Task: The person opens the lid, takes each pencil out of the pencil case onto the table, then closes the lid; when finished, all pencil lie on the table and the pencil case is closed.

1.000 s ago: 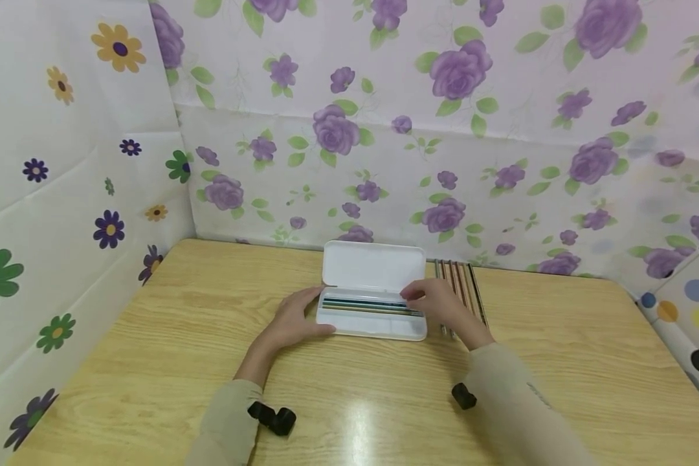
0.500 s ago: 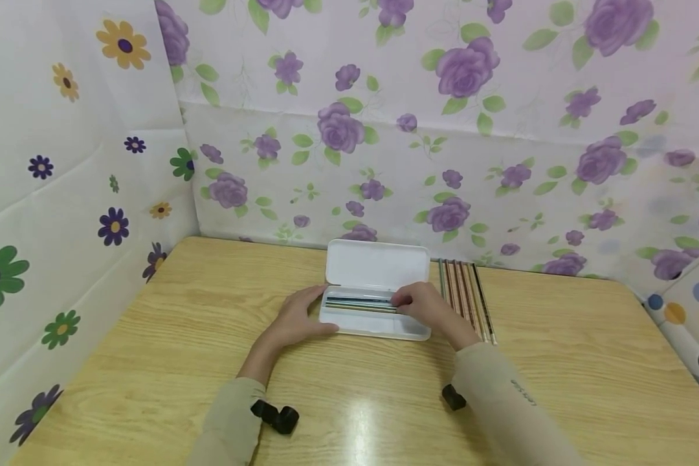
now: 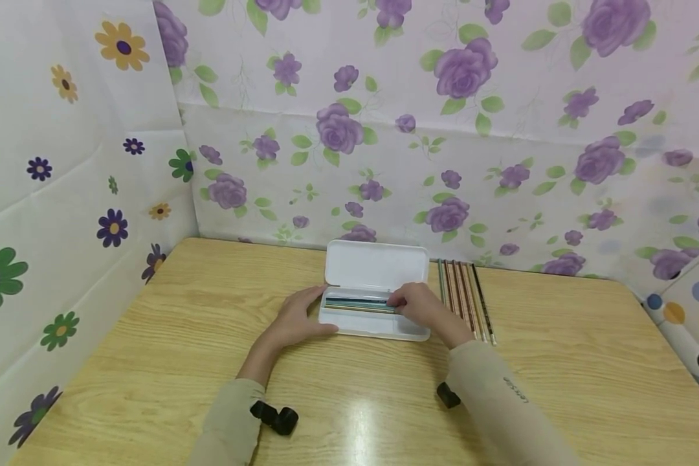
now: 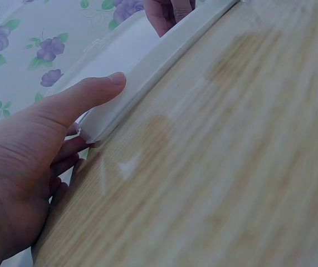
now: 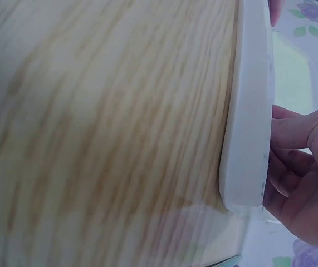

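Observation:
A white pencil case (image 3: 355, 322) lies on the table with its lid (image 3: 377, 264) raised at the back. Several pencils (image 3: 358, 309), dark blue, teal and yellowish, lie lengthwise inside. My left hand (image 3: 294, 318) holds the case's left end; in the left wrist view its thumb (image 4: 100, 90) presses the front wall while the fingers reach round the corner. Over the right part of the case, my right hand (image 3: 424, 305) pinches at the pencils. In the right wrist view the fingertips of that hand (image 5: 309, 161) dip behind the front wall, which hides what they hold.
More pencils (image 3: 463, 291) lie side by side on the wooden table (image 3: 349, 382), just right of the case. A flower-patterned sheet (image 3: 256, 162) hangs along the table's back edge. Small black blocks (image 3: 275, 417) sit on both sleeves.
My right hand has shifted left over the case, from its right end onto the pencils, and now covers their right ends. My left hand stays on the case's left end.

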`<state>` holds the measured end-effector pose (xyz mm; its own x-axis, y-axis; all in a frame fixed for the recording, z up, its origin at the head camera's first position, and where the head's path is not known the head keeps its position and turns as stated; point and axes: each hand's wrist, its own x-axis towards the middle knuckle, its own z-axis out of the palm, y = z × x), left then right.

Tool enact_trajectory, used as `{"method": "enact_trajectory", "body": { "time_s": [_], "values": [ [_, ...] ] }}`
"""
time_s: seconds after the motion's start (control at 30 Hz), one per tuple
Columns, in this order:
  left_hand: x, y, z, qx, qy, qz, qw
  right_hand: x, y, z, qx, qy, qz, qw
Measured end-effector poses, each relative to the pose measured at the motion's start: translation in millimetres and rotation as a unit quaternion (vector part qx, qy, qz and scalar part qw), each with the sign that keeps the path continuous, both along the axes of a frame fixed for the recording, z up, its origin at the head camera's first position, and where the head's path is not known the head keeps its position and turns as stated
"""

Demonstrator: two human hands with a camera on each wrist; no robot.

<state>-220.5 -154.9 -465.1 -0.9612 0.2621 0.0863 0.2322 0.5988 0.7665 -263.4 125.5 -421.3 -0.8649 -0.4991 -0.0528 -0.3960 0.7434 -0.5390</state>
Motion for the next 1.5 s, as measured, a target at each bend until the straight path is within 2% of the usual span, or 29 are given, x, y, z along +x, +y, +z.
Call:
{"method": "enact_trajectory", "body": {
  "time_s": [0.37,0.5,0.67,0.93,1.17,1.33,1.5],
  "values": [
    [1.1,1.9,-0.1,-0.005,-0.001,-0.002,1.0000,7.7,0,-3.6,0.000,0.035,-0.016,0.9993],
    [1.1,3.0,0.5,-0.006,-0.002,-0.004,1.0000,9.0,1,-4.2,-0.034,0.037,-0.038,0.9980],
    [1.4,3.6,2.0,-0.003,-0.003,-0.004,1.0000,11.3,1,2.4,-0.094,0.034,-0.065,0.9929],
    [0.0,3.4,1.6,-0.007,0.002,-0.002,1.0000,13.8,2,11.9,-0.116,0.017,-0.088,0.9892],
    [-0.5,3.4,0.1,-0.006,-0.002,-0.003,1.0000,12.2,14,14.2,-0.176,-0.043,-0.126,0.9754],
    [-0.8,1.7,-0.7,-0.005,-0.003,0.001,1.0000,12.1,26,18.0,-0.214,-0.067,-0.146,0.9635],
    [-0.8,0.3,-1.7,-0.003,0.000,0.001,1.0000,12.4,41,18.2,-0.258,-0.085,-0.166,0.9479]
  ]
}}
